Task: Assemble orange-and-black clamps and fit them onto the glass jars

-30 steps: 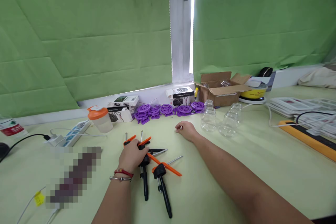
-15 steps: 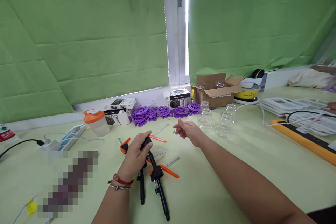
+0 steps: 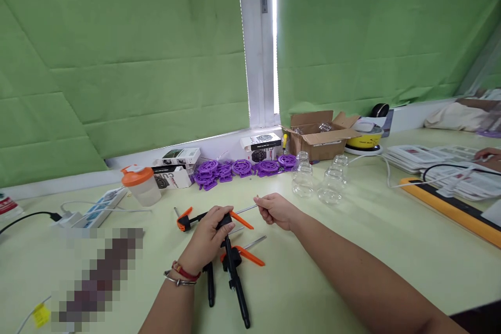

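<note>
My left hand (image 3: 214, 229) is wrapped round a black tool with an orange lever (image 3: 241, 220) and a thin metal rod (image 3: 246, 209) that points right. My right hand (image 3: 276, 211) is closed in a pinch at the rod's far tip; what its fingertips hold there is too small to name. Below my left hand lie more tools of this black and orange kind, one with its long black handle (image 3: 239, 297) toward me. Another black part with an orange lever (image 3: 183, 221) shows just beyond my left hand.
Purple wheel-shaped parts (image 3: 241, 168) line the back, beside small printed boxes (image 3: 174, 177). Clear plastic bottles (image 3: 331, 188) stand in front of an open cardboard box (image 3: 313, 144). An orange-lidded cup (image 3: 146, 191) and power strip (image 3: 105, 207) are at left; another person's hand (image 3: 489, 156) is far right.
My right hand has come down and slightly left, from beyond the rod to its tip. My left hand has lowered a little to the right with the tool.
</note>
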Motion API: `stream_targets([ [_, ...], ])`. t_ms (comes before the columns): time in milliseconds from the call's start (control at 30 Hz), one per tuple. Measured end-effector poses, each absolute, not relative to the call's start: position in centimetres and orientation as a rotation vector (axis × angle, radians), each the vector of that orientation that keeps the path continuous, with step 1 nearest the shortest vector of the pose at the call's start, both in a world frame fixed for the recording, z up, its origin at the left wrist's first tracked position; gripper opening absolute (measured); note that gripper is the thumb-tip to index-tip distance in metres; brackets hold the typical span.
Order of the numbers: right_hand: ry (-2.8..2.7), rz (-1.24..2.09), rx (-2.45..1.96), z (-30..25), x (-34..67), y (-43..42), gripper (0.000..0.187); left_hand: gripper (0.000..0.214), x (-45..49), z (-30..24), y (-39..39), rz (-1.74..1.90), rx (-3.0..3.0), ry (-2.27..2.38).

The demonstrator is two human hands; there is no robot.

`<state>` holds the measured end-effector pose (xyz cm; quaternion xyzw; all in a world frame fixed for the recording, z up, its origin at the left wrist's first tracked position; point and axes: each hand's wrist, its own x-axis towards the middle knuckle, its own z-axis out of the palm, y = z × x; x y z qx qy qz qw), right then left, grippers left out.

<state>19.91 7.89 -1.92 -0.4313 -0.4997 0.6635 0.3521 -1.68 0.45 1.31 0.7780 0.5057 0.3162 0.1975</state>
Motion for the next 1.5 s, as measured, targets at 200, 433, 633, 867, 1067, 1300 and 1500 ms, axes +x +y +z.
stream_targets([
  [200,-1.243,1.685,-0.934,-1.6,19.7,7.6,0.027,0.036,-2.0,1.0,0.8,0.882,2.102,1.484],
  [433,-1.243,1.674,-1.102,-3.1,19.2,8.4,0.027,0.037,-2.5,0.5,1.3,0.874,2.079,1.527],
  [633,-1.208,1.780,-1.054,-3.6,18.9,8.5,0.030,0.038,-2.4,0.6,1.3,0.854,2.081,1.542],
  [867,-1.205,1.753,-0.973,-4.2,18.8,8.5,0.023,0.039,-2.6,0.5,1.4,0.848,2.103,1.530],
  [1067,-1.183,1.681,-1.016,-4.4,18.5,8.6,0.022,0.038,-2.7,0.4,1.4,0.860,2.084,1.507],
  [1300,-1.207,1.608,-0.859,-4.6,18.7,8.9,0.029,0.038,-2.8,0.3,1.2,0.785,1.978,1.462],
  [1500,-1.148,1.696,-0.893,-4.4,18.8,8.7,0.030,0.035,-2.6,0.7,1.1,0.733,1.985,1.409],
])
